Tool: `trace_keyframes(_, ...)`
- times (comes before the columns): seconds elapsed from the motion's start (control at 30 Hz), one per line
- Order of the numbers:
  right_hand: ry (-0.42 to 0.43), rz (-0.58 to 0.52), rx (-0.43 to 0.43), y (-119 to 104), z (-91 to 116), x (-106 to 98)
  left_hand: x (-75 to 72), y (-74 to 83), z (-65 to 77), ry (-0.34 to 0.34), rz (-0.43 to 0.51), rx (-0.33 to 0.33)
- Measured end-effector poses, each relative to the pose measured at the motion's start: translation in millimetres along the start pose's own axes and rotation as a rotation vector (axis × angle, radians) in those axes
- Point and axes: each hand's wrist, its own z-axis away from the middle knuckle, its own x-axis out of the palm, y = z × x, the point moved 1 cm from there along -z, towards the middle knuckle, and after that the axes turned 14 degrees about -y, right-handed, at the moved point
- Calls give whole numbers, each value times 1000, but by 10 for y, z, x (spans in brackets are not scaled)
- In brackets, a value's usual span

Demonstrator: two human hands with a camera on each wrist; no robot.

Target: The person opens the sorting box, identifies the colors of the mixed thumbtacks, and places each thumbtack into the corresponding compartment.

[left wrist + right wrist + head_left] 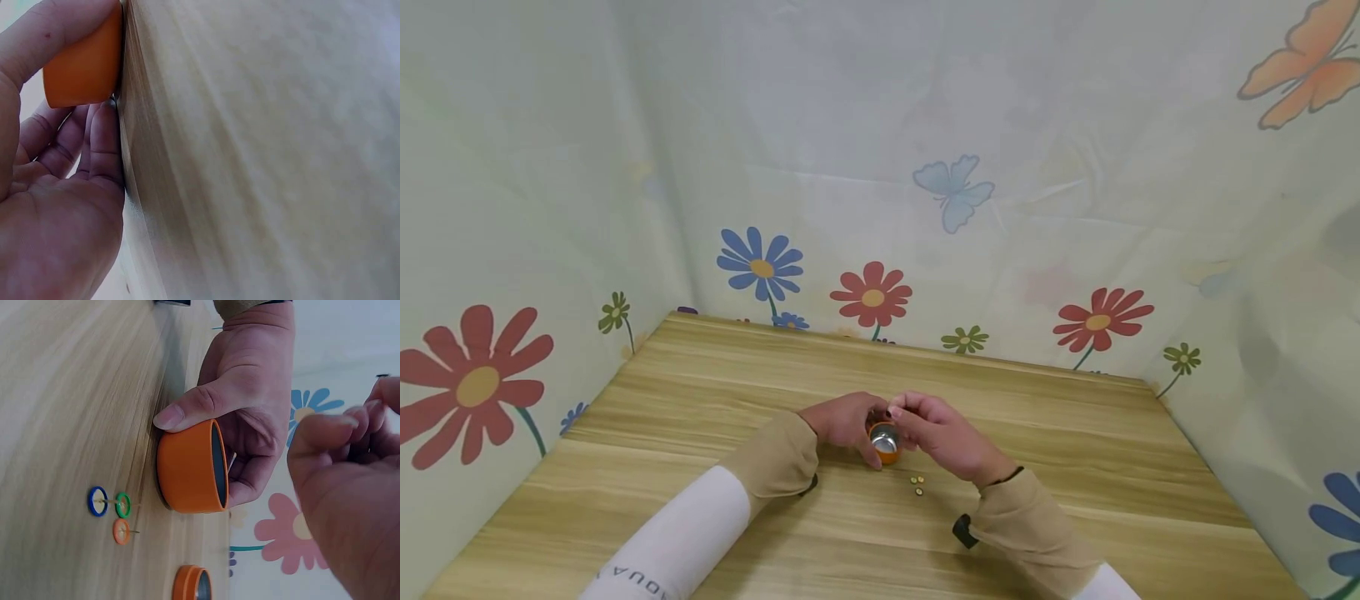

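An orange cup with a shiny metal inside stands upright on the wooden table, its mouth facing up. My left hand holds it from the side, thumb on the near wall and fingers curved behind. Just above the rim, on the other side, my right hand pinches a small dark thing at the fingertips, too small to identify. Three thumbtacks lie near the cup, pins up: a blue-rimmed thumbtack, a green-rimmed thumbtack and an orange-rimmed thumbtack.
A second orange piece with a metal inside sits on the table past the cup, partly cut off in the right wrist view. The wooden table is bordered by a flower-printed cloth wall.
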Motion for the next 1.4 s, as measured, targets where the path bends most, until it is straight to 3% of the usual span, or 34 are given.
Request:
trace_keyframes(0.3, 105, 495, 136, 52, -25, -14, 9, -18, -13, 1, -28, -1)
trace_keyframes(0.47, 85, 783, 142, 100, -56, 3, 15, -13, -5, -2, -16, -4)
trace_keyframes(0.63, 77, 1046, 162, 134, -83, 32, 11, -18, -17, 1, -73, 12)
trace_keyframes(0.97, 91, 1245, 177, 227, -129, 35, 14, -24, -25, -2, -78, 13)
trace_keyframes(1.4, 65, 1309, 214, 297, -169, -13, 11, 3, -3, -15, -25, 40)
